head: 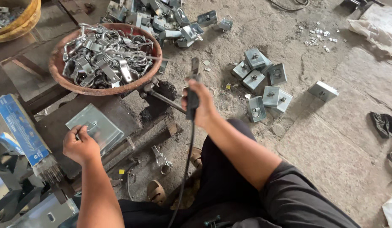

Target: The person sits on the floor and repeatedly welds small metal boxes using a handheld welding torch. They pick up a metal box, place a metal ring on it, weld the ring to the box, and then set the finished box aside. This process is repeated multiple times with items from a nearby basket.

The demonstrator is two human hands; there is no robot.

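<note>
Galvanised plate (96, 126) is pinned flat by the left hand (80, 146); the electrode holder (192, 95), gripped in the right hand (201, 105), is best steadied.

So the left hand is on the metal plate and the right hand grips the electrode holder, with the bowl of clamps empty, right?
Not quite: the bowl is full of metal clamps, as the head view shows. The left hand is on the metal plate, and the right hand grips the electrode holder.

Soft, even daylight is filling the scene; shadows are lying faint; edges are bending slightly; focus is holding sharp.
</note>
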